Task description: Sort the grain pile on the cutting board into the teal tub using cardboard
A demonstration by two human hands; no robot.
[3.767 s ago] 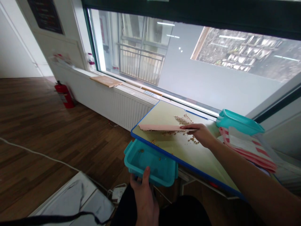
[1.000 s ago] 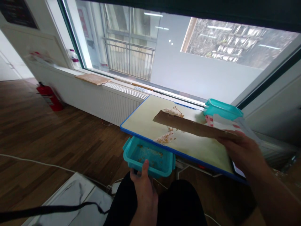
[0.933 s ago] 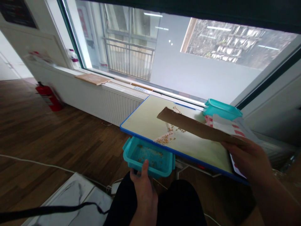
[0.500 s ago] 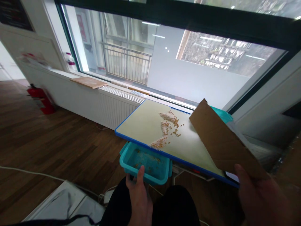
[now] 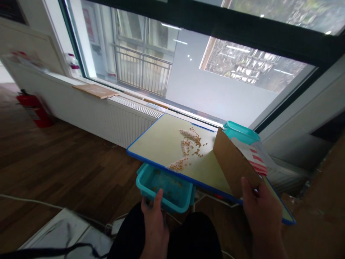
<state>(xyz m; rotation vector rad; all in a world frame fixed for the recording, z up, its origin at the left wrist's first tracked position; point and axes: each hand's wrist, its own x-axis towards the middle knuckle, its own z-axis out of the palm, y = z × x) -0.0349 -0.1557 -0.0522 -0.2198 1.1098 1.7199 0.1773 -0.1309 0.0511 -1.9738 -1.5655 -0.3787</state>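
Observation:
My left hand (image 5: 154, 223) grips the near rim of a teal plastic box (image 5: 164, 187), held below the near edge of a pale, blue-rimmed table (image 5: 151, 142). A few grains lie inside the box. My right hand (image 5: 262, 212) holds a brown cardboard piece (image 5: 234, 163), tilted up on edge above the table's right part. A streak of small tan grains (image 5: 187, 151) runs across the table from the middle toward the near edge, above the box.
A teal lid (image 5: 241, 131) and a red-and-white striped bag (image 5: 254, 158) lie at the table's right end. Behind the table stand a white radiator (image 5: 129, 117) and a large window. A red fire extinguisher (image 5: 33, 108) stands on the wooden floor at left.
My right hand first held a pink strip flat against the grains. Then it held the cardboard low over the table. It has drawn back to the right and tipped the cardboard upright, uncovering the grain streak.

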